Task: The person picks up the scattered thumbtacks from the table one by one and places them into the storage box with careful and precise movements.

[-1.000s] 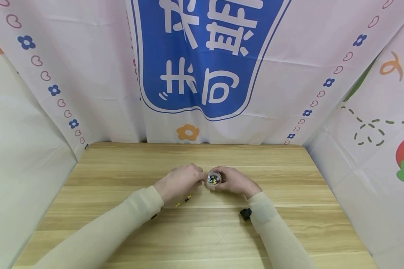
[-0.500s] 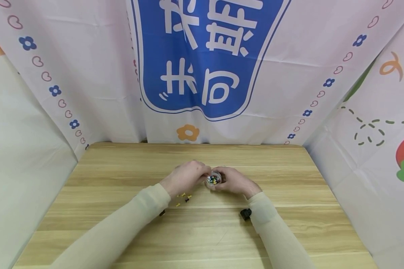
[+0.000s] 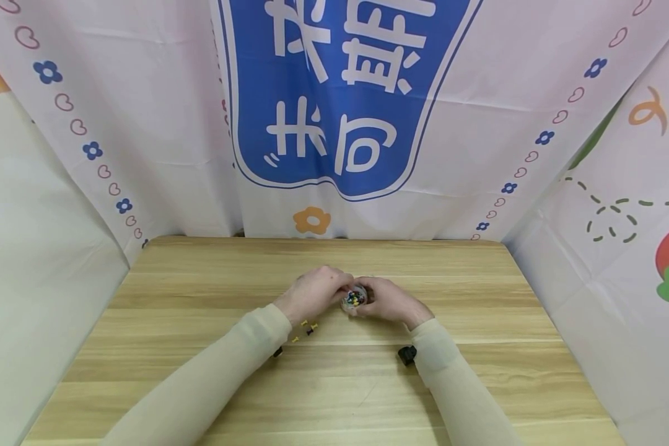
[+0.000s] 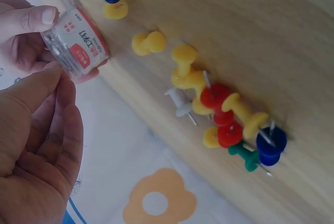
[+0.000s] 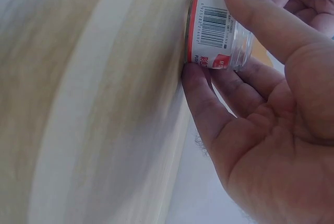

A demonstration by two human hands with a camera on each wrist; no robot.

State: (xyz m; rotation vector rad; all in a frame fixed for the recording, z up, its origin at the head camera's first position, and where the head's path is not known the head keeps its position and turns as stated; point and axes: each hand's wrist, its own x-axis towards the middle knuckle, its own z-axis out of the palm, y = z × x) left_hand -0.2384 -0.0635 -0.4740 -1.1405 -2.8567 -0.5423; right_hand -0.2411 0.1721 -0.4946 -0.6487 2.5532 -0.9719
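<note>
My right hand grips a small clear plastic jar with a red-and-white label, thumb on one side and fingers on the other. Multicoloured push pins fill part of the jar, which stands on the table with its mouth up. At the rim, my left hand has thumb and index fingertips pinched together; a speck of red, seemingly a push pin, shows there in the head view. The fingertips largely hide it. Yellow, red, blue, green and white push pins lie loose beneath the left wrist.
The wooden table carries everything. Beside the right wrist sits a small black object, and another dark bit shows by the left sleeve. A white printed curtain hangs behind the table's far edge.
My left hand has shifted right, up to the jar's mouth, uncovering more yellow push pins on the table. The right hand and the jar have stayed in place.
</note>
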